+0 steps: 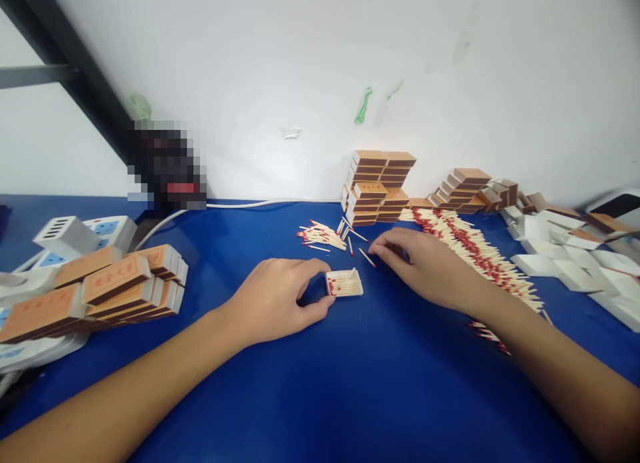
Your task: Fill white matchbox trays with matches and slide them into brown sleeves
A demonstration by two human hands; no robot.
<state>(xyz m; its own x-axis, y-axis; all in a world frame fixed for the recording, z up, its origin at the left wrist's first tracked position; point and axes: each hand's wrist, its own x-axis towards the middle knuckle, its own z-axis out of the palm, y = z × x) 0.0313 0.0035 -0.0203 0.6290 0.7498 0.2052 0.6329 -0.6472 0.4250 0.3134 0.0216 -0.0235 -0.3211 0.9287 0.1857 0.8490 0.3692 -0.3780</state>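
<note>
A small white matchbox tray (356, 290) with a layer of matches inside lies on the blue tabletop. My left hand (280, 296) grips its left end between thumb and forefinger. My right hand (420, 263) is to the right of the tray, thumb and forefinger tips brought together; whether they hold anything is too small to see. Just beside those fingertips lies a single match (367, 257). Behind the tray is a small loose heap of matches (323, 234). A long band of many matches (470, 243) runs behind and under my right forearm.
Stacked matchboxes (370, 191) stand against the white wall, with more leaning boxes (460, 186) to their right. Several white trays (540, 264) lie scattered at far right. On the left, piled matchboxes (117, 281) rest by power strips (107, 233) and a white cable (250, 204).
</note>
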